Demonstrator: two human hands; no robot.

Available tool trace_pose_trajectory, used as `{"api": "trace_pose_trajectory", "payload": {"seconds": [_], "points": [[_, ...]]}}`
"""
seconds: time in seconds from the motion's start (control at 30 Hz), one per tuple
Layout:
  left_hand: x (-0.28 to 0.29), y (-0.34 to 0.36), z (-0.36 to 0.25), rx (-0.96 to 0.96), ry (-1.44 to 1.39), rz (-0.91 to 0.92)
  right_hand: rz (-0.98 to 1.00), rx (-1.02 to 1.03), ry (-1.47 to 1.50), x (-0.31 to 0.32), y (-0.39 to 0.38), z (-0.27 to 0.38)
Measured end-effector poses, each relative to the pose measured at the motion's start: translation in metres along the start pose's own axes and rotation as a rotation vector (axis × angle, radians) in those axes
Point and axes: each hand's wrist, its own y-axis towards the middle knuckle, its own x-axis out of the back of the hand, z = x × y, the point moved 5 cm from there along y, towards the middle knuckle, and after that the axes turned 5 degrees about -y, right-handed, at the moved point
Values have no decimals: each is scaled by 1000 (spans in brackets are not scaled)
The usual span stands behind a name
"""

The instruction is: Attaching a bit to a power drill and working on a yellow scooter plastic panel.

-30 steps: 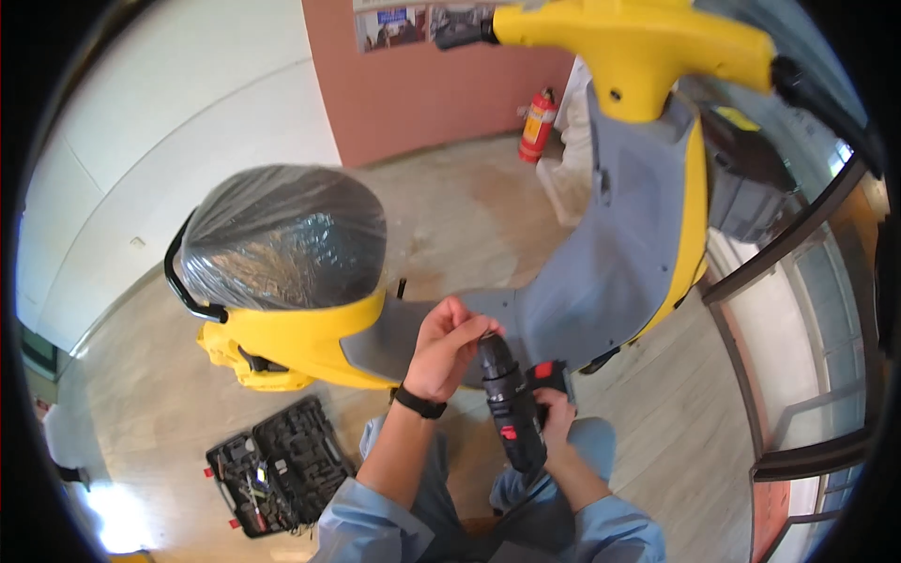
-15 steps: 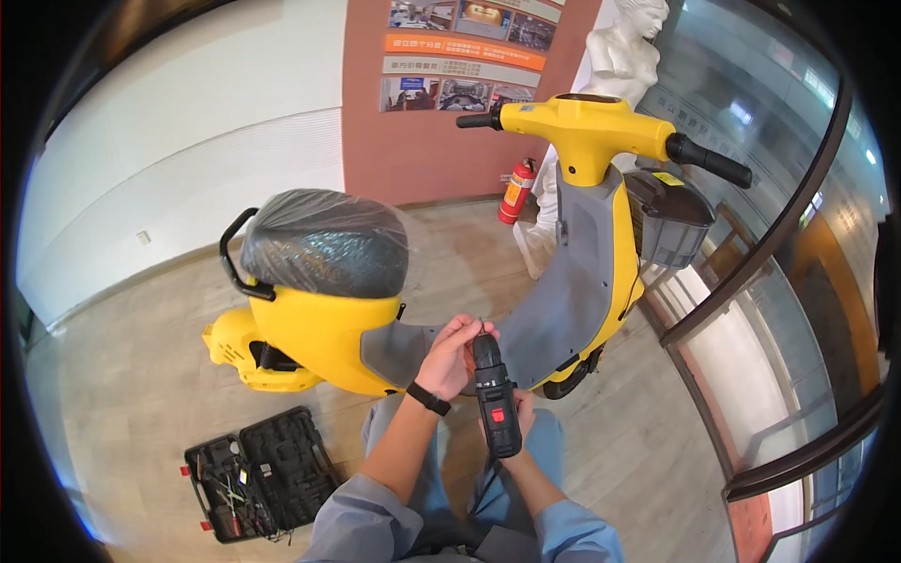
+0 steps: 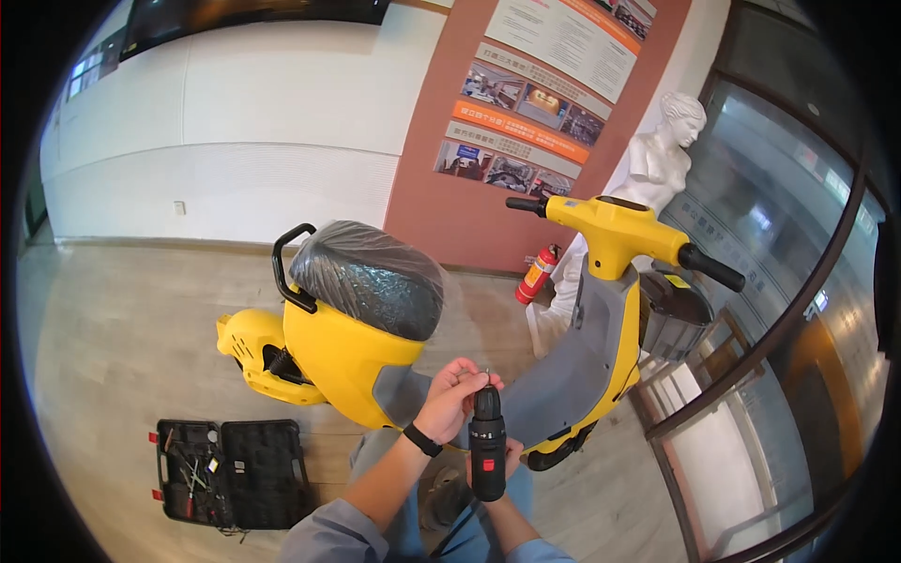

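My right hand (image 3: 512, 454) is wrapped round the handle of a black cordless drill (image 3: 488, 455) with a red patch on its back. The drill points away from me, above my knees. My left hand (image 3: 449, 402), with a black band on its wrist, pinches the thin bit at the drill's chuck; the fingers partly hide it. Just beyond both hands stands a yellow electric scooter (image 3: 352, 352) with a grey footboard (image 3: 558, 375). Clear plastic film covers its dark seat (image 3: 375, 281). Neither hand touches the scooter.
On the floor at left lies an open black toolbox (image 3: 263, 469) with several hand tools. A red fire extinguisher (image 3: 537, 275) and a white statue (image 3: 657, 164) stand behind the scooter. A dark-framed glass partition (image 3: 760, 235) runs along the right.
My view has tilted up and turned, so the scooter, toolbox and hands sit lower in it. My hands keep their hold on the drill and its bit.
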Motion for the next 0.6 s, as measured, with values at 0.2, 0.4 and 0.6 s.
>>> {"api": "trace_pose_trajectory", "payload": {"seconds": [0.2,0.4,0.6], "points": [[-14,3,-28,-249,133,50,14,160,19,-21,38,-30],[25,13,-54,-111,-732,-218,109,396,-19,-35,38,-28],[37,0,-66,-128,-899,-195,175,231,62,-52,27,-38]]}}
